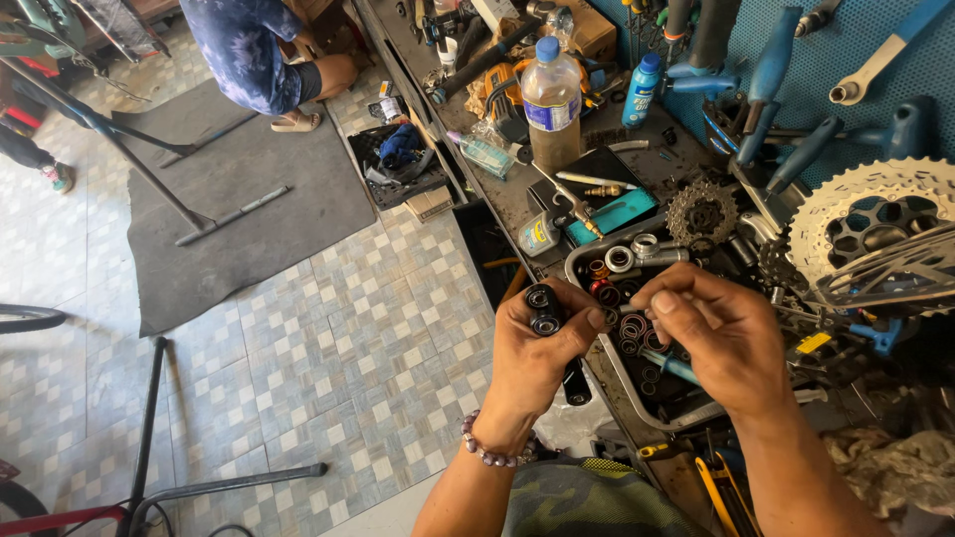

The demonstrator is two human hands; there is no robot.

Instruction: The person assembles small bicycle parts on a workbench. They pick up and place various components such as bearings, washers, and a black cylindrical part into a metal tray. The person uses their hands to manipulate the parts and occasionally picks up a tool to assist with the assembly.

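My left hand (532, 353) grips a black cylindrical bicycle part (545, 310) with round bearing-like ends, held upright over the bench edge. My right hand (711, 333) pinches a small part between thumb and fingertips just right of it; the part is too small to tell. Both hands hover over a metal tray (597, 261) that holds several rings, seals and small silver parts.
The workbench carries a plastic bottle (552, 99), a blue bottle (643, 89), a teal box (615, 214), a cassette sprocket (702, 211), a large cog (875, 224) and blue-handled tools (776, 70). Another person (264, 55) crouches on a grey mat (239, 199). Stand legs (149, 438) cross the tiled floor.
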